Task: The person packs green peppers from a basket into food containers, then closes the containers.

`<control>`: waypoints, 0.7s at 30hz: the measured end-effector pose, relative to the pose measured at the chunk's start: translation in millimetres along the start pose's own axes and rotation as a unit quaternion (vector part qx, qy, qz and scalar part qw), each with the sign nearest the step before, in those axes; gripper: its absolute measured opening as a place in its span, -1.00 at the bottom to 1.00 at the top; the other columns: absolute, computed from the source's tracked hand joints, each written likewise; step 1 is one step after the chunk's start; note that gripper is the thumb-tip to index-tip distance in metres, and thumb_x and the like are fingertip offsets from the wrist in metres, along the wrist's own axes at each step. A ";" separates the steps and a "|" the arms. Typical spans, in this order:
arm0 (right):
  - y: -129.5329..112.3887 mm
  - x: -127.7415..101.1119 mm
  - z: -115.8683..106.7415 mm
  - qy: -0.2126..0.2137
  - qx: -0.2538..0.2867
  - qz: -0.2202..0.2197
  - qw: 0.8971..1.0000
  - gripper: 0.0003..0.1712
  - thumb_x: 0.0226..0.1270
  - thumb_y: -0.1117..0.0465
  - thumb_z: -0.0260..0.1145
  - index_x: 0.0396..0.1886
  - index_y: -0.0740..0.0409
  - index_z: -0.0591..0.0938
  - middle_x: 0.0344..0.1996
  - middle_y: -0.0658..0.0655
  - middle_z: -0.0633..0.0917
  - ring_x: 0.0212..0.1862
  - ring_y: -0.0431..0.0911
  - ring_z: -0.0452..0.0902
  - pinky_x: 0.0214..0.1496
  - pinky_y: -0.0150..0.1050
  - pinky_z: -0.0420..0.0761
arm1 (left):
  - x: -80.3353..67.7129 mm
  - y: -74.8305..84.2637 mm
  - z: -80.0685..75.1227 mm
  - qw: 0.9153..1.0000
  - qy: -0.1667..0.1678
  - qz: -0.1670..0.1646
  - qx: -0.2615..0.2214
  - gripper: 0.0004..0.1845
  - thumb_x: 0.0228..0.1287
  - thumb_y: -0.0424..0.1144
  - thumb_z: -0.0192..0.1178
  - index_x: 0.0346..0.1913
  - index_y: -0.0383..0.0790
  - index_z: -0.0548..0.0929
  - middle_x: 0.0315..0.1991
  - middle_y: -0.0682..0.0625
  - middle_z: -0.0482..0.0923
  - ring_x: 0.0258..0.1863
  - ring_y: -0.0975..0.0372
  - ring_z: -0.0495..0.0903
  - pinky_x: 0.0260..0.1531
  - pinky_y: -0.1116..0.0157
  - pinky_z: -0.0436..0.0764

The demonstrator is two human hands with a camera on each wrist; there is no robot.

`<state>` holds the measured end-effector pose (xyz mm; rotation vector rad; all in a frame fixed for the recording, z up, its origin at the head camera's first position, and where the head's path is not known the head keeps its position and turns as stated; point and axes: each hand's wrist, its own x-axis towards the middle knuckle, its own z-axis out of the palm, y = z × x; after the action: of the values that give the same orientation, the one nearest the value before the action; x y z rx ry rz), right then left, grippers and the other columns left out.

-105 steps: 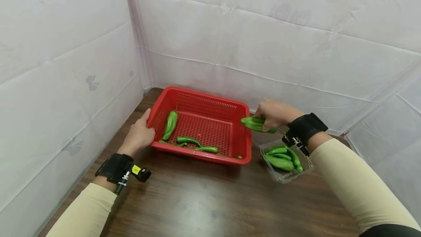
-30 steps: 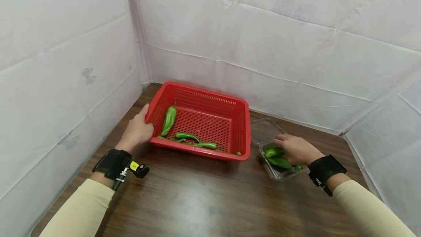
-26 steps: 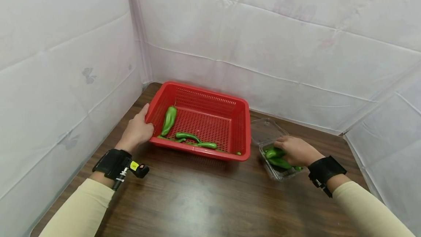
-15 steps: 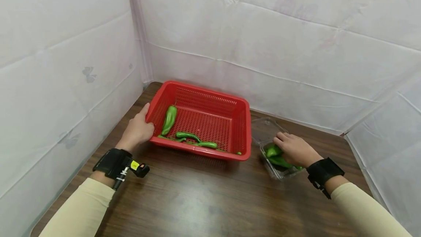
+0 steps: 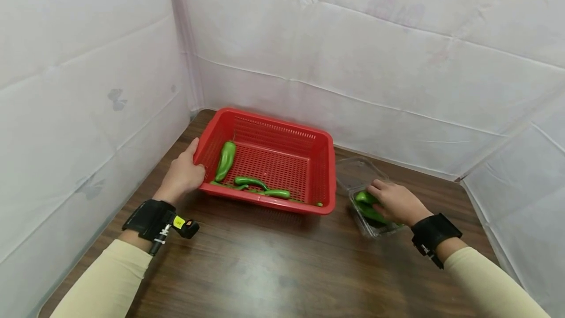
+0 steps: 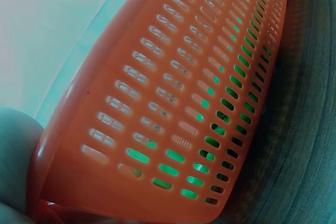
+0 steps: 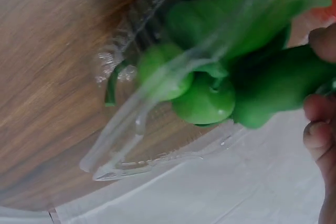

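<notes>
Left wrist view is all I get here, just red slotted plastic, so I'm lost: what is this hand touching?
Observer: The left hand holds the left end of a red basket on the wooden table.
Operator: Anything inside?
Observer: Green peppers; the largest pepper lies near that hand.
Operator: And the other hand?
Observer: The right hand grips a pepper in a clear plastic container to the basket's right.
</notes>
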<state>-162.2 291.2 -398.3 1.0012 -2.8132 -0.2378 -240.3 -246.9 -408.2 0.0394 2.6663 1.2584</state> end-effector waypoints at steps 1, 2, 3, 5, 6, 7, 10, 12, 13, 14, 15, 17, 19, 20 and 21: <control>-0.7 -0.9 1.0 0.006 -0.009 0.003 1.000 -0.59 0.07 0.29 0.63 -0.11 0.17 0.63 -0.26 0.08 0.56 -0.40 -0.17 0.45 -0.38 -0.18 0.55 | 0.2 0.0 0.6 1.000 0.000 0.001 -0.001 -0.14 0.45 -0.32 -0.15 0.71 -0.15 -0.27 0.42 -0.48 0.36 0.23 -0.21 0.50 0.14 -0.19 0.55; -1.3 -1.4 2.1 0.011 -0.017 0.005 1.000 -0.57 0.05 0.27 0.65 -0.13 0.17 0.63 -0.27 0.09 0.56 -0.41 -0.16 0.46 -0.39 -0.18 0.56 | 0.3 0.0 0.9 1.000 0.001 0.001 -0.001 -0.14 0.45 -0.32 -0.15 0.71 -0.15 -0.27 0.42 -0.48 0.36 0.23 -0.21 0.50 0.14 -0.18 0.55; -1.7 -1.9 2.8 0.015 -0.026 0.008 1.000 -0.56 0.03 0.26 0.67 -0.14 0.17 0.62 -0.27 0.10 0.56 -0.42 -0.15 0.47 -0.41 -0.18 0.57 | 0.1 -0.1 1.1 1.000 0.001 0.000 -0.002 -0.14 0.45 -0.32 -0.15 0.71 -0.15 -0.27 0.42 -0.48 0.36 0.22 -0.21 0.50 0.13 -0.18 0.56; -1.9 -2.8 4.7 0.019 -0.043 0.014 0.999 -0.51 0.00 0.22 0.69 -0.12 0.17 0.62 -0.25 0.12 0.56 -0.45 -0.14 0.48 -0.44 -0.18 0.58 | -0.1 -0.1 1.1 1.000 0.001 -0.002 -0.003 -0.14 0.45 -0.32 -0.15 0.71 -0.14 -0.28 0.43 -0.48 0.35 0.23 -0.21 0.49 0.12 -0.18 0.55; -1.7 -3.2 5.6 0.019 -0.045 0.020 0.999 -0.50 0.00 0.20 0.69 -0.10 0.18 0.63 -0.24 0.13 0.56 -0.46 -0.13 0.48 -0.45 -0.18 0.57 | -0.2 -0.2 1.0 1.000 0.000 -0.002 -0.003 -0.13 0.45 -0.32 -0.15 0.71 -0.14 -0.29 0.43 -0.49 0.34 0.23 -0.21 0.49 0.13 -0.18 0.55; -1.3 -3.8 6.3 0.016 -0.043 0.025 0.999 -0.47 0.01 0.17 0.70 -0.06 0.17 0.64 -0.23 0.14 0.56 -0.47 -0.14 0.46 -0.46 -0.19 0.56 | -0.3 -0.1 0.9 1.000 0.000 -0.001 -0.003 -0.14 0.45 -0.32 -0.15 0.71 -0.14 -0.29 0.43 -0.49 0.34 0.24 -0.21 0.49 0.13 -0.19 0.55; 0.5 -5.9 7.0 -0.004 -0.010 0.045 0.999 -0.40 0.11 0.07 0.65 0.12 0.15 0.66 -0.13 0.15 0.55 -0.42 -0.16 0.43 -0.43 -0.20 0.52 | 0.2 0.2 1.1 1.000 0.000 -0.001 -0.003 -0.13 0.45 -0.32 -0.15 0.71 -0.13 -0.29 0.44 -0.48 0.34 0.25 -0.21 0.49 0.16 -0.20 0.54; 1.3 -6.3 6.3 -0.013 0.022 0.059 0.998 -0.38 0.19 0.01 0.59 0.21 0.12 0.67 -0.06 0.15 0.56 -0.37 -0.17 0.45 -0.38 -0.21 0.50 | 0.5 0.3 1.3 1.000 0.001 -0.002 -0.002 -0.14 0.45 -0.32 -0.15 0.71 -0.13 -0.29 0.44 -0.48 0.35 0.25 -0.21 0.49 0.16 -0.20 0.53; 1.4 -6.1 5.8 -0.014 0.035 0.064 0.997 -0.38 0.22 -0.01 0.57 0.23 0.11 0.67 -0.03 0.14 0.57 -0.35 -0.18 0.46 -0.36 -0.22 0.50 | 0.4 0.2 1.3 1.000 0.002 -0.003 -0.002 -0.14 0.46 -0.32 -0.15 0.71 -0.12 -0.29 0.43 -0.48 0.35 0.24 -0.21 0.49 0.16 -0.20 0.54; 1.4 -5.3 5.4 -0.014 0.046 0.069 0.996 -0.40 0.25 -0.01 0.55 0.24 0.11 0.68 0.00 0.14 0.58 -0.33 -0.18 0.48 -0.34 -0.22 0.50 | 0.4 -0.1 1.1 1.000 0.002 -0.004 -0.002 -0.14 0.46 -0.32 -0.15 0.71 -0.12 -0.29 0.43 -0.49 0.35 0.23 -0.21 0.49 0.15 -0.19 0.54; 1.3 -4.5 5.2 -0.010 0.053 0.071 0.996 -0.42 0.27 0.00 0.54 0.24 0.10 0.69 0.01 0.14 0.59 -0.32 -0.18 0.50 -0.33 -0.22 0.50 | 0.3 0.0 0.9 1.000 0.003 -0.005 -0.004 -0.14 0.46 -0.32 -0.14 0.71 -0.12 -0.29 0.43 -0.49 0.35 0.24 -0.21 0.49 0.15 -0.20 0.54; 0.4 -2.7 5.8 -0.001 0.060 0.076 0.995 -0.46 0.28 0.01 0.53 0.21 0.10 0.71 0.01 0.13 0.60 -0.35 -0.19 0.51 -0.36 -0.23 0.49 | -0.3 -0.3 0.3 1.000 0.004 -0.004 0.000 -0.14 0.47 -0.32 -0.14 0.71 -0.13 -0.29 0.42 -0.50 0.35 0.23 -0.21 0.49 0.13 -0.19 0.54; -1.1 -2.0 7.1 0.008 0.057 0.080 0.995 -0.50 0.26 0.03 0.54 0.16 0.10 0.72 -0.02 0.12 0.60 -0.38 -0.20 0.50 -0.38 -0.24 0.48 | -0.7 0.3 0.1 1.000 0.004 -0.002 0.002 -0.14 0.46 -0.32 -0.15 0.71 -0.12 -0.29 0.43 -0.50 0.35 0.22 -0.21 0.50 0.13 -0.18 0.54; -1.9 -2.0 8.1 0.009 0.051 0.083 0.995 -0.52 0.25 0.03 0.54 0.13 0.10 0.71 -0.04 0.11 0.60 -0.39 -0.20 0.48 -0.39 -0.24 0.47 | -0.9 0.9 0.1 1.000 0.004 -0.001 0.002 -0.14 0.46 -0.31 -0.15 0.71 -0.12 -0.29 0.43 -0.50 0.35 0.22 -0.21 0.50 0.13 -0.17 0.54; -2.7 -1.9 9.3 0.011 0.043 0.085 0.995 -0.53 0.25 0.03 0.54 0.10 0.09 0.70 -0.06 0.11 0.60 -0.41 -0.20 0.47 -0.41 -0.24 0.46 | -1.0 1.5 0.2 1.000 0.003 0.000 0.003 -0.14 0.45 -0.31 -0.15 0.71 -0.12 -0.28 0.44 -0.50 0.35 0.22 -0.20 0.51 0.13 -0.17 0.54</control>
<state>-160.8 291.3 -408.1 0.7674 -2.8894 -0.0871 -239.3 -246.0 -407.0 0.0374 2.6767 1.2522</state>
